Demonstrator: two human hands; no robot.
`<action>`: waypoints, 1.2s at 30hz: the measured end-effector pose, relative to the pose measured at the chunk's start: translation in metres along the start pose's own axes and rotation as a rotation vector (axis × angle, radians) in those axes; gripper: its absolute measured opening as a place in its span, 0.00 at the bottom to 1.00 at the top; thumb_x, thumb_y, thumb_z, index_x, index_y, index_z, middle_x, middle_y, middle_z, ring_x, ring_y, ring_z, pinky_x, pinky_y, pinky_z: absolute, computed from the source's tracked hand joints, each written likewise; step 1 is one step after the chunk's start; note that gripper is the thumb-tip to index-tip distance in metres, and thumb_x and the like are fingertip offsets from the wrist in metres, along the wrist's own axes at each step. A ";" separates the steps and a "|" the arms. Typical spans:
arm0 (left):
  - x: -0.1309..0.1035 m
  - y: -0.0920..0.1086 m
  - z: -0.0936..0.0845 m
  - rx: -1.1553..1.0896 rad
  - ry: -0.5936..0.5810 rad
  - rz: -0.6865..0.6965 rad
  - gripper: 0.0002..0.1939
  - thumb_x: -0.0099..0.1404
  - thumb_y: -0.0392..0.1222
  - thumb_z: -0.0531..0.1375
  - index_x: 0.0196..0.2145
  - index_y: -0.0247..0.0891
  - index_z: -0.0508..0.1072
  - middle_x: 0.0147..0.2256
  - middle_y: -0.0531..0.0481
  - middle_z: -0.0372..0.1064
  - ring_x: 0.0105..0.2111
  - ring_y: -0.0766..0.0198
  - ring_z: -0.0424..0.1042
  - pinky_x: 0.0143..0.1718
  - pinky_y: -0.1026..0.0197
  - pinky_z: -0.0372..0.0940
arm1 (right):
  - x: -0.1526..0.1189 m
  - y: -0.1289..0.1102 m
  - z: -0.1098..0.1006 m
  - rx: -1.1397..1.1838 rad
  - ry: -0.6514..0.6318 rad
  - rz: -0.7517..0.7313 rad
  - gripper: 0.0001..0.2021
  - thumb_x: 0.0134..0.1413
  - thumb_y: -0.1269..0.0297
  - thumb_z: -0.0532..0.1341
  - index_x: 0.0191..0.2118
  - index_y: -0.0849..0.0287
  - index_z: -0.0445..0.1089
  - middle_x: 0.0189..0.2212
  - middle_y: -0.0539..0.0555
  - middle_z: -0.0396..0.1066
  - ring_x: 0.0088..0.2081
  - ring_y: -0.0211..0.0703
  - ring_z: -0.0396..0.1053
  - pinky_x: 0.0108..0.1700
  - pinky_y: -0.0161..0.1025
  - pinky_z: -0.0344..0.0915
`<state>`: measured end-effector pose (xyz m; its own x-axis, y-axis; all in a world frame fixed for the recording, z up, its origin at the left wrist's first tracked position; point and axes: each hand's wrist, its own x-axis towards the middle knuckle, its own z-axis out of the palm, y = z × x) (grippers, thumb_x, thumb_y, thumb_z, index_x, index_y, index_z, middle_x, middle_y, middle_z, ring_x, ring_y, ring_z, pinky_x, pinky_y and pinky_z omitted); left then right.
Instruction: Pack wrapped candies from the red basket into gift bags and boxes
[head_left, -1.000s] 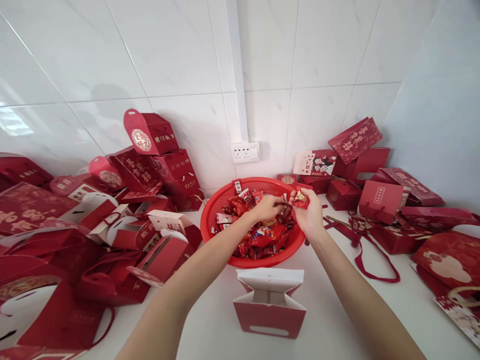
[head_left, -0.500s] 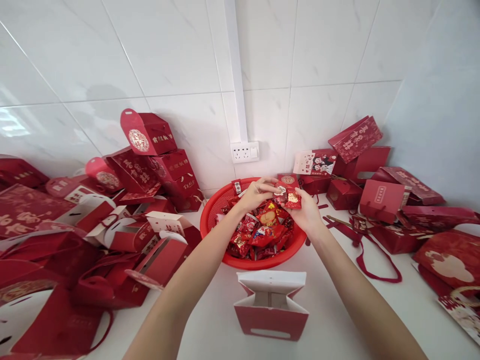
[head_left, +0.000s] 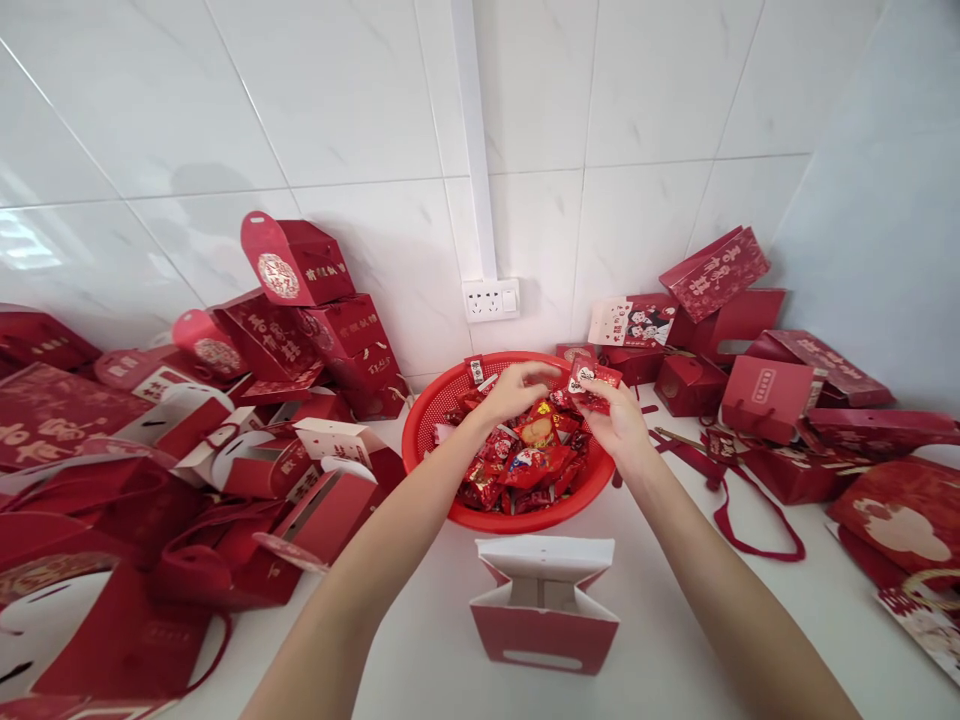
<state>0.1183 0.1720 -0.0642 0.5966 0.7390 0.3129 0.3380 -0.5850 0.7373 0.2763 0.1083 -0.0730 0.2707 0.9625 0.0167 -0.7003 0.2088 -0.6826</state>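
A round red plastic basket (head_left: pixel 426 415) holds many wrapped candies (head_left: pixel 529 465), mostly red. Over its right rim, my right hand (head_left: pixel 616 412) has its fingers closed on small red candy packets (head_left: pixel 587 380). My left hand (head_left: pixel 521 390) hovers above the candies at the middle of the basket, fingers apart and slightly curled, with nothing seen in it. In front of the basket stands a red paper box (head_left: pixel 546 630), its white-lined top open and its inside bare.
Many red gift boxes (head_left: pixel 330 505) are piled on the left, some stacked against the tiled wall. More red boxes (head_left: pixel 765 395) lie on the right, with a dark red ribbon (head_left: pixel 757 548) near them. A wall socket (head_left: pixel 491 300) is behind the basket.
My left hand has come away from the packets and moved slightly left, its fingers now apart. The packets are now in my right hand alone, turned a little.
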 end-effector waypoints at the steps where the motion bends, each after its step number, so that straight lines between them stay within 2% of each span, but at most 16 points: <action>1: 0.000 -0.002 0.002 0.066 -0.062 -0.009 0.21 0.60 0.34 0.58 0.50 0.35 0.80 0.50 0.43 0.79 0.47 0.57 0.77 0.50 0.58 0.70 | 0.000 -0.001 0.000 0.004 0.004 -0.001 0.13 0.31 0.79 0.71 0.26 0.58 0.73 0.24 0.46 0.77 0.26 0.36 0.73 0.28 0.32 0.72; 3: -0.001 -0.004 0.007 0.137 -0.168 -0.017 0.15 0.55 0.37 0.65 0.42 0.36 0.83 0.42 0.46 0.81 0.41 0.57 0.78 0.49 0.59 0.69 | -0.001 -0.001 0.000 0.012 0.008 0.001 0.12 0.31 0.77 0.72 0.25 0.58 0.72 0.23 0.46 0.76 0.25 0.35 0.72 0.28 0.32 0.72; 5: -0.002 -0.006 0.010 0.223 -0.241 -0.036 0.13 0.49 0.35 0.69 0.36 0.38 0.84 0.37 0.48 0.82 0.37 0.57 0.78 0.45 0.61 0.69 | -0.001 -0.001 0.000 0.018 0.014 0.002 0.12 0.32 0.76 0.72 0.24 0.57 0.72 0.23 0.46 0.76 0.26 0.36 0.72 0.29 0.33 0.72; 9: 0.000 -0.007 0.008 0.386 -0.268 -0.112 0.16 0.47 0.29 0.64 0.34 0.39 0.84 0.35 0.49 0.81 0.35 0.56 0.77 0.40 0.61 0.68 | -0.001 -0.001 0.000 0.025 0.022 0.002 0.13 0.31 0.77 0.72 0.25 0.57 0.72 0.24 0.46 0.76 0.27 0.37 0.73 0.31 0.35 0.73; 13: -0.001 -0.006 0.001 0.525 -0.190 -0.193 0.18 0.48 0.27 0.62 0.34 0.41 0.84 0.35 0.47 0.81 0.38 0.52 0.77 0.43 0.57 0.68 | 0.000 0.000 -0.001 0.037 0.035 0.004 0.12 0.31 0.77 0.71 0.24 0.57 0.71 0.22 0.45 0.75 0.26 0.37 0.72 0.30 0.35 0.73; 16: -0.003 -0.004 -0.005 0.644 -0.042 -0.236 0.14 0.52 0.27 0.61 0.33 0.39 0.83 0.39 0.40 0.79 0.46 0.44 0.74 0.54 0.45 0.64 | 0.002 0.001 -0.002 0.046 0.055 0.007 0.11 0.31 0.76 0.70 0.23 0.57 0.70 0.21 0.44 0.73 0.24 0.35 0.70 0.28 0.33 0.70; 18: -0.003 -0.002 -0.008 0.703 0.058 -0.236 0.14 0.57 0.28 0.58 0.36 0.35 0.83 0.44 0.34 0.77 0.53 0.37 0.69 0.58 0.36 0.58 | 0.002 0.001 -0.003 0.050 0.064 0.010 0.11 0.30 0.76 0.70 0.23 0.57 0.70 0.21 0.44 0.74 0.24 0.35 0.70 0.28 0.33 0.69; 20: -0.003 0.001 -0.009 0.718 0.082 -0.191 0.17 0.60 0.29 0.55 0.41 0.34 0.82 0.48 0.32 0.75 0.55 0.37 0.67 0.59 0.35 0.56 | 0.003 0.001 -0.003 0.051 0.066 0.015 0.11 0.30 0.76 0.70 0.23 0.57 0.70 0.21 0.45 0.74 0.25 0.35 0.70 0.28 0.33 0.69; 22: -0.003 0.004 -0.005 0.691 0.002 -0.102 0.18 0.62 0.30 0.55 0.44 0.37 0.82 0.49 0.37 0.75 0.55 0.44 0.68 0.60 0.43 0.59 | 0.003 0.000 -0.003 0.051 0.063 0.019 0.11 0.31 0.76 0.70 0.23 0.58 0.70 0.21 0.45 0.74 0.24 0.35 0.70 0.27 0.33 0.68; 25: -0.002 0.010 0.009 0.632 -0.216 0.030 0.15 0.63 0.34 0.60 0.44 0.44 0.83 0.50 0.48 0.78 0.51 0.56 0.73 0.57 0.59 0.63 | 0.002 -0.001 -0.002 0.053 0.064 0.022 0.10 0.31 0.77 0.69 0.22 0.58 0.70 0.20 0.45 0.72 0.23 0.34 0.68 0.26 0.32 0.67; 27: -0.003 0.013 0.019 0.626 -0.328 0.051 0.12 0.63 0.38 0.63 0.43 0.46 0.83 0.47 0.50 0.79 0.49 0.58 0.75 0.54 0.62 0.65 | 0.002 -0.001 -0.002 0.058 0.070 0.024 0.10 0.31 0.77 0.68 0.20 0.58 0.69 0.19 0.44 0.72 0.23 0.34 0.68 0.27 0.32 0.68; 31: -0.003 0.018 0.025 0.723 -0.398 -0.073 0.08 0.61 0.41 0.64 0.38 0.42 0.83 0.40 0.44 0.81 0.44 0.52 0.78 0.50 0.56 0.68 | 0.002 -0.001 -0.002 0.066 0.084 0.027 0.10 0.31 0.78 0.68 0.19 0.58 0.68 0.18 0.44 0.71 0.23 0.33 0.68 0.27 0.31 0.68; 36: -0.002 0.019 0.004 0.909 -0.377 -0.380 0.15 0.53 0.34 0.65 0.40 0.35 0.81 0.42 0.34 0.79 0.47 0.42 0.77 0.51 0.44 0.68 | 0.002 -0.001 -0.001 0.072 0.065 0.044 0.09 0.31 0.77 0.68 0.21 0.58 0.70 0.19 0.45 0.73 0.23 0.34 0.69 0.27 0.33 0.69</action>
<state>0.1264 0.1583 -0.0533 0.4720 0.8658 -0.1659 0.8755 -0.4825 -0.0268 0.2785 0.1099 -0.0734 0.2799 0.9581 -0.0612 -0.7573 0.1811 -0.6275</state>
